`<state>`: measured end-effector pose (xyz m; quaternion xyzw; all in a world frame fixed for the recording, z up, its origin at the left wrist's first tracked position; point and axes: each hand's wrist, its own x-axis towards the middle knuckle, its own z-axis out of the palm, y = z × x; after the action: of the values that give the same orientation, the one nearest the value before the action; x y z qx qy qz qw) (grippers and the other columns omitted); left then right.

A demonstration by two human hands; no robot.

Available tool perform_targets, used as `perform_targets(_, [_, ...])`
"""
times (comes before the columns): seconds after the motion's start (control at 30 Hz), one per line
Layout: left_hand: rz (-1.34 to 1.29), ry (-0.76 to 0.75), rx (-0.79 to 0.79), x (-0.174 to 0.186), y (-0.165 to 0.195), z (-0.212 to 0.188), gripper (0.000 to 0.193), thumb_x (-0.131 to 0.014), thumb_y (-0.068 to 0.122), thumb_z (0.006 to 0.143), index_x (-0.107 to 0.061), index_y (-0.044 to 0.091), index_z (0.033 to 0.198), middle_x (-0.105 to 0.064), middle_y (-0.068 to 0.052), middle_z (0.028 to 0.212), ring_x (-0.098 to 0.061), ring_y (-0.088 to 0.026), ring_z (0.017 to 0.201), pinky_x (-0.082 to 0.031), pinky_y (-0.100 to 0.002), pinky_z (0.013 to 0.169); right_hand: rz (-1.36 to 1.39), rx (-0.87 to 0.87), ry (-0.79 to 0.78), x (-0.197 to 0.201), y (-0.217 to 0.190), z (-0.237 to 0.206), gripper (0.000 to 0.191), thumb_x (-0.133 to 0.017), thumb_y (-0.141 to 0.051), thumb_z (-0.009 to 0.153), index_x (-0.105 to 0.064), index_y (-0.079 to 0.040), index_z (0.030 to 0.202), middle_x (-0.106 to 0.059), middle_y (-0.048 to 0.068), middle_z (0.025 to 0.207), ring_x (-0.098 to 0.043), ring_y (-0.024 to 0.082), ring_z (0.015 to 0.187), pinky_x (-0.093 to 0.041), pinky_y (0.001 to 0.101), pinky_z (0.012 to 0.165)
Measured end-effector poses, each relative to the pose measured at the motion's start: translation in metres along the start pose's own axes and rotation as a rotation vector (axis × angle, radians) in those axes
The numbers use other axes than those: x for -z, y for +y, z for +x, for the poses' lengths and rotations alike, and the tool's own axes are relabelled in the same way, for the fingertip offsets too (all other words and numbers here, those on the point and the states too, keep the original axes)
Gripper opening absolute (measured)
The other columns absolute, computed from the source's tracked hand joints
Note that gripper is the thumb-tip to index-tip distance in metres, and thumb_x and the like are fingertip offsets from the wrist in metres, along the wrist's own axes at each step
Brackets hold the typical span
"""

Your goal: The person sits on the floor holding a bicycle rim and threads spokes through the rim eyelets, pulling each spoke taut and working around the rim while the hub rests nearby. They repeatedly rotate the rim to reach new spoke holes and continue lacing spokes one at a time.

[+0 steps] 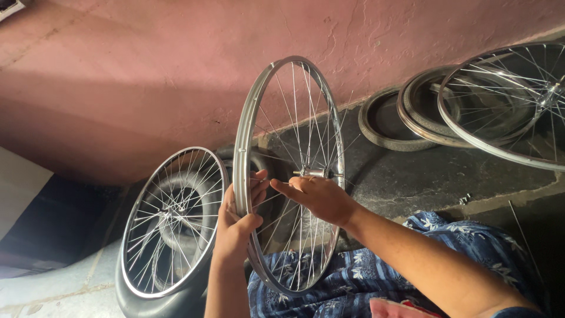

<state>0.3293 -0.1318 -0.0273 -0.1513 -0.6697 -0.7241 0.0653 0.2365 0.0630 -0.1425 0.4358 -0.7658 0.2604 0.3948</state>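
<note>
Nearest the camera, the person's lap is covered in blue cloth with a pale leaf print [365, 277], and both bare forearms rise from it toward a silver spoked bicycle wheel rim without a tyre [244, 147]. The left hand [235, 227] comes straight up from below, wrist upright, its fingers curled shut around the near side of the rim with the thumb laid over the metal. The right hand [318, 197] reaches in from the lower right, forearm slanting up and to the left, palm turned down; its fingers are half extended among the thin spokes just beside the metal hub [315, 172], but whether they pinch a spoke I cannot tell. The rim stands on edge over the lap, turned partly sideways so it reads as a tall narrow oval, its long axis running nearly vertical (leaning slightly right at the top) and its axle pointing roughly left to right. Behind it, to the left, a second spoked wheel with a black tyre [170, 221] leans against the pink plastered wall [147, 70]. Further right, loose tyres [412, 118] and another bare spoked wheel [512, 106] lie on the dark floor.
</note>
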Motion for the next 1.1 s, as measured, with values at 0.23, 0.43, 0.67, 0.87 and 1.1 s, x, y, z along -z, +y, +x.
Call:
perform_targets(0.23, [0.001,0.006,0.005,-0.01,-0.003,-0.003,0.084,-0.054,-0.002,0.058,-0.05,-0.004,0.141,-0.06,-0.016,0.144,-0.057,-0.026,0.136,-0.038,-0.039,0.117,-0.014,0.051,0.001,-0.01,0.007,-0.012,0.077,-0.06,-0.006,0.096,-0.027,-0.028,0.162,-0.069,0.013,0.117,-0.072,0.029,0.104,-0.061,0.0379,0.092])
perform_targets(0.43, [-0.013,0.001,0.008,-0.018,-0.007,-0.003,0.084,-0.054,-0.004,0.059,-0.048,-0.002,0.142,-0.059,-0.016,0.145,-0.058,-0.025,0.134,-0.039,-0.039,0.116,0.027,0.064,0.024,-0.002,0.014,-0.013,0.077,-0.061,-0.006,0.096,-0.028,-0.028,0.162,-0.069,0.015,0.121,-0.072,0.032,0.108,-0.06,0.0398,0.094])
perform_targets(0.67, [-0.028,-0.025,-0.005,-0.006,-0.013,-0.003,0.084,-0.057,-0.003,0.058,-0.049,-0.003,0.142,-0.058,-0.017,0.148,-0.059,-0.026,0.131,-0.04,-0.04,0.114,-0.005,0.089,0.072,0.005,0.009,-0.006,0.093,-0.062,0.005,0.087,-0.021,-0.03,0.163,-0.068,0.019,0.127,-0.071,0.035,0.112,-0.058,0.0423,0.097])
perform_targets(0.87, [-0.015,-0.016,0.037,0.025,-0.009,0.006,0.092,-0.058,0.002,0.055,-0.046,0.003,0.146,-0.057,-0.015,0.147,-0.061,-0.026,0.118,-0.045,-0.04,0.11,0.082,-0.344,0.205,0.021,0.058,-0.076,0.06,-0.055,0.008,0.093,-0.045,-0.016,0.147,-0.071,0.012,0.127,-0.072,0.029,0.112,-0.059,0.0373,0.095])
perform_targets(1.1, [0.012,0.041,0.017,0.042,-0.008,0.012,0.093,-0.06,0.007,0.057,-0.048,0.003,0.148,-0.057,-0.017,0.149,-0.063,-0.025,0.112,-0.047,-0.039,0.108,-0.072,-1.211,-0.126,0.062,0.132,-0.204,0.051,-0.058,-0.014,0.097,-0.053,-0.019,0.148,-0.075,0.006,0.122,-0.07,0.032,0.106,-0.055,0.043,0.092])
